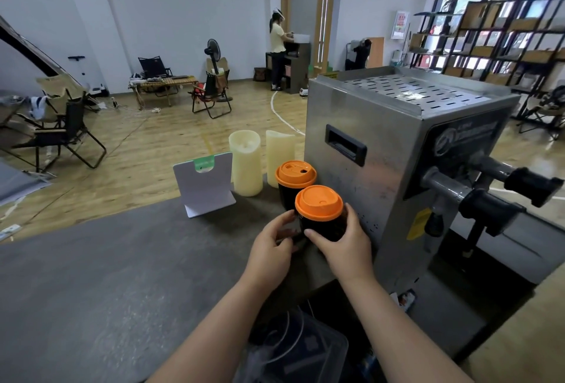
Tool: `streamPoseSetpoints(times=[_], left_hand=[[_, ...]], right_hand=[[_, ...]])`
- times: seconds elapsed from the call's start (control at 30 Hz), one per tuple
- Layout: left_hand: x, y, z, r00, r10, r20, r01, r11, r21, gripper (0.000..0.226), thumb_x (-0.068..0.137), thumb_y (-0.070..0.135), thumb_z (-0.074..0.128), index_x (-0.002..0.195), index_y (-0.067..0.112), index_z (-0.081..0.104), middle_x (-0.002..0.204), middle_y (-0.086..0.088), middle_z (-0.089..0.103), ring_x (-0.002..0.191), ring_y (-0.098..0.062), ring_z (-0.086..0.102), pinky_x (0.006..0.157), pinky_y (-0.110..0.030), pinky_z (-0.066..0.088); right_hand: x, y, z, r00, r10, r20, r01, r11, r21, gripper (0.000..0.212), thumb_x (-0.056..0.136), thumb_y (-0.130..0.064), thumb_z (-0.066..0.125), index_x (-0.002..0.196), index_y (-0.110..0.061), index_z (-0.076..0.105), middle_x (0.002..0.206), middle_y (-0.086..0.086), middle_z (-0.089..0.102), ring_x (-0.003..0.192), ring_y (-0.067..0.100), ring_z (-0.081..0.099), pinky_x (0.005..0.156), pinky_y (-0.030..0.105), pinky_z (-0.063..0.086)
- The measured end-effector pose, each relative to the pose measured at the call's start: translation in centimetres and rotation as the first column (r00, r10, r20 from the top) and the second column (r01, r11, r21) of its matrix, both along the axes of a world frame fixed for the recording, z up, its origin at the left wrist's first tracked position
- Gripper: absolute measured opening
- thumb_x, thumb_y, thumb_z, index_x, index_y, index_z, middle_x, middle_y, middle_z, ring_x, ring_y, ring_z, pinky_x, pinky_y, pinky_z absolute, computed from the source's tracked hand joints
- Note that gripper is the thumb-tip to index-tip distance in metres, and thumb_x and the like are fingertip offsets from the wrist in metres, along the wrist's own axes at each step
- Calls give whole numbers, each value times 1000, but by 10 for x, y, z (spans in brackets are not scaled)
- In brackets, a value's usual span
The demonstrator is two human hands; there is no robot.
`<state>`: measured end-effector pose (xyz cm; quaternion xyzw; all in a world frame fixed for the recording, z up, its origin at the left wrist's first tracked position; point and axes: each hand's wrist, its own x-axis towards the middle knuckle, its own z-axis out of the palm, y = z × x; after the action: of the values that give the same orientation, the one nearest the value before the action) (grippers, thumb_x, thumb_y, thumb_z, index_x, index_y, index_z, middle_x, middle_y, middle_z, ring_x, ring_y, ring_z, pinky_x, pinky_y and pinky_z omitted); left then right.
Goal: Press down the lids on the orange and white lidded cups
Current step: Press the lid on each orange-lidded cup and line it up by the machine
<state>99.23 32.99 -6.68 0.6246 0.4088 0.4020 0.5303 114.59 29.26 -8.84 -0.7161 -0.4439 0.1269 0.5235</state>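
Nearest me sits the clear tub (305,352), then my right hand (342,245), fingers clamped round the near cup (321,225), and my left hand (270,248), fingers curled on its left side, on the desk (122,275) beside the steel machine (382,144). It stands upright, long axis vertical, orange lid (319,202) up. Push off-centre, I reckon, and it tips into the far cup (296,181).

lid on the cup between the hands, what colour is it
Orange. The lid sits on a dark cup; the head view shows it.

Near dark cup with orange plastic lid (319,208) stands upright mid-frame; far matching cup (296,173) sits just behind, also lidded.
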Motion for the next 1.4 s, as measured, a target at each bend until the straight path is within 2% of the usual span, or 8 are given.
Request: streamPoseSetpoints(times=[0.17,0.27,0.6,0.9,1.0,1.13,1.27,1.4], left_hand=[[-38,-1,12,998,0,65,8,992,-125,34,99,-1,47,111,22,69,116,3,70,102,-10,69,79,-25,59],[-87,-4,13,999,16,43,-10,992,-130,33,99,-2,46,108,19,70,102,1,73,86,-10,71,71,-23,58],[-314,-32,15,970,242,4,-241,969,-54,33,99,-6,45,103,16,68,87,0,71,75,-11,64,60,-17,49],[-590,-81,18,900,432,-48,-431,902,35,27,98,-9,45,106,5,67,89,-5,68,76,-14,61,61,-18,47],[-688,-101,16,864,497,-78,-494,867,62,27,98,-8,46,105,5,68,89,-4,68,75,-12,61,60,-16,47],[-807,-139,10,763,644,-56,-638,764,100,32,97,-9,47,96,13,71,87,-3,70,72,-6,63,60,-15,50],[-888,-184,4,596,800,-63,-795,600,91,37,95,-7,47,85,20,71,82,-1,70,71,-7,62,58,-19,52],[-932,-227,-13,324,942,-85,-932,334,143,28,92,1,54,87,28,61,83,3,66,76,-8,61,68,-26,48]], right_hand=[[-21,-31,0,987,-61,-146,92,972,215,36,82,-25,82,105,-33,55,100,-11,63,94,10,63,75,18,48],[-59,-41,1,983,31,-182,26,953,303,21,91,-20,70,92,-35,56,86,-12,61,79,7,61,67,18,49],[-277,-5,32,859,490,-147,-453,863,224,16,91,-8,68,88,-23,63,78,-13,65,68,-1,57,64,14,48],[-536,-10,26,759,635,-144,-623,773,122,14,92,-8,67,87,-21,65,77,-6,66,67,-1,57,63,15,48],[-634,-14,26,738,649,-186,-645,759,89,13,91,-7,66,88,-20,66,79,2,68,71,10,60,67,25,50],[-758,-25,27,664,715,-219,-718,691,80,9,91,0,63,91,-8,66,84,19,69,71,19,58,65,27,50],[-858,-42,27,573,787,-228,-803,594,32,16,91,-2,63,88,-17,65,87,18,71,76,29,65,72,35,53],[-928,-55,24,468,864,-183,-879,476,-2,22,90,-3,64,90,-25,64,86,7,72,69,7,61,64,16,48]])
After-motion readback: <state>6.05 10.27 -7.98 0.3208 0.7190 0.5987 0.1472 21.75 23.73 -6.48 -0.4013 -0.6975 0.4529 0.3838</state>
